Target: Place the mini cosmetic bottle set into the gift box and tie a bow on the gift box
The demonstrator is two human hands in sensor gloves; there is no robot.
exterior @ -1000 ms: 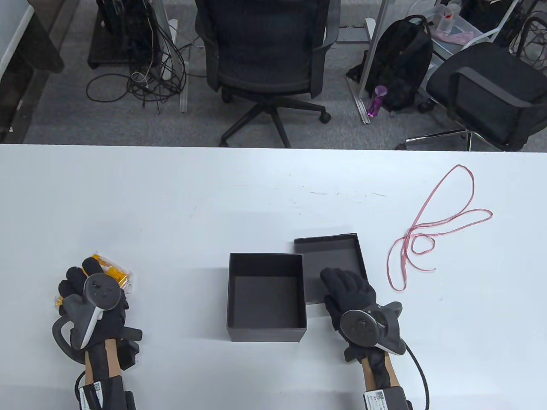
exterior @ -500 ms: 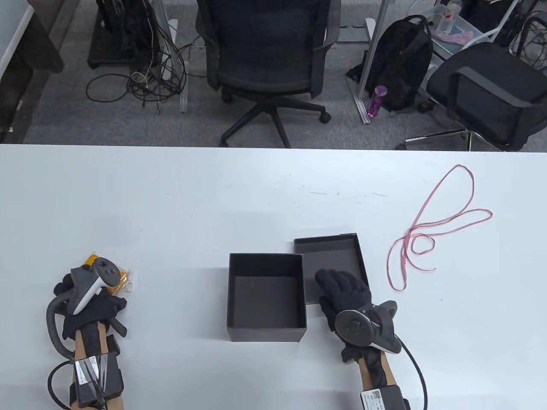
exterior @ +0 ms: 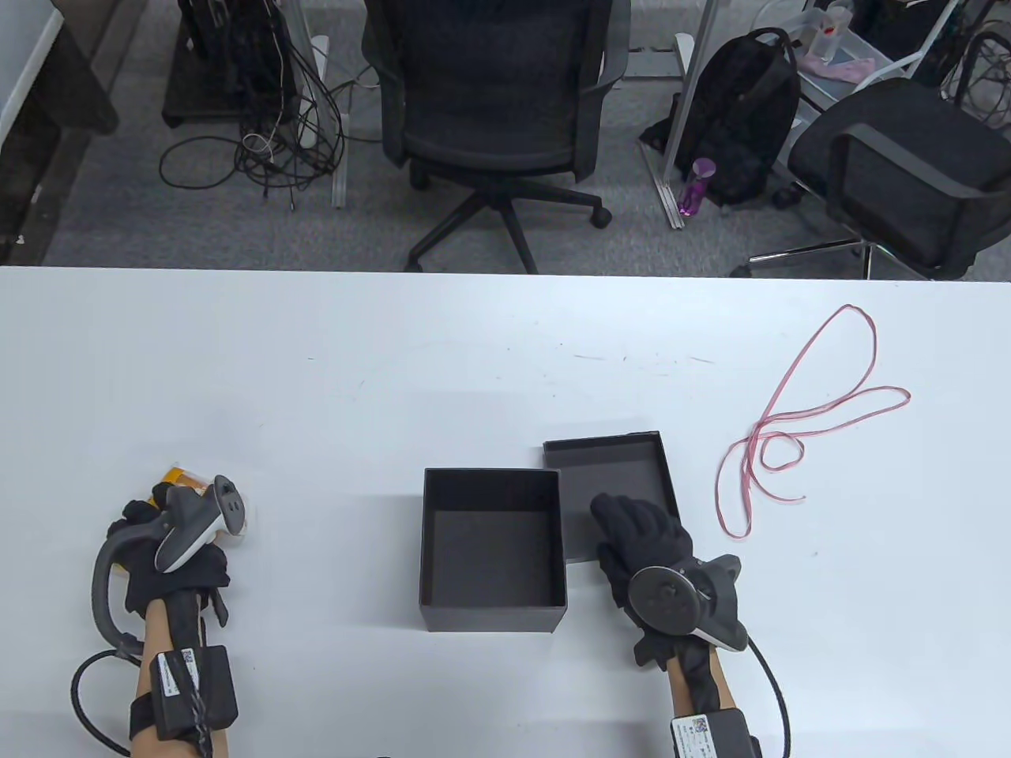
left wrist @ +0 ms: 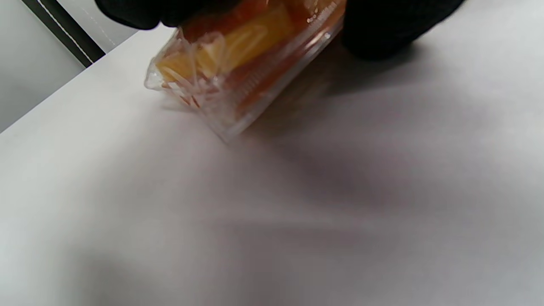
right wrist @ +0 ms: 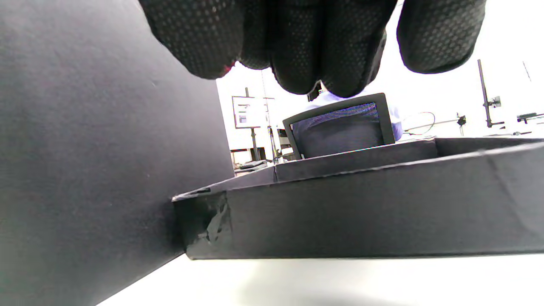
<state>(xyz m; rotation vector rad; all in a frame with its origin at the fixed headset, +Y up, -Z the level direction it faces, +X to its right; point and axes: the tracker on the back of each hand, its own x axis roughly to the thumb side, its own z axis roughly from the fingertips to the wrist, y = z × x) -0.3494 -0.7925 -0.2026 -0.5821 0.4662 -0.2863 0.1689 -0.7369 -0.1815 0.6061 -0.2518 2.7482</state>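
The mini cosmetic bottle set (exterior: 180, 476) is a clear packet with orange contents at the table's near left. My left hand (exterior: 150, 521) grips it. In the left wrist view the packet (left wrist: 238, 55) is tilted, pinched between black fingers (left wrist: 382, 25), with its lower corner close to the table. The open black gift box (exterior: 494, 618) stands at the middle front, nothing inside. Its lid (exterior: 616, 466) lies upturned against the box's right side. My right hand (exterior: 640, 529) rests over the lid's near part with relaxed fingers (right wrist: 314, 42), holding nothing. A pink ribbon (exterior: 790, 410) lies in loose loops to the right.
Beyond the table's far edge stand two office chairs (exterior: 497, 118), a backpack (exterior: 746, 110) and floor cables. The box wall (right wrist: 85, 148) and the lid's rim (right wrist: 361, 212) fill the right wrist view.
My left hand has rolled at the wrist, swinging its tracker up and to the right, with the packet held in its fingers. The right hand has shifted slightly over the lid.
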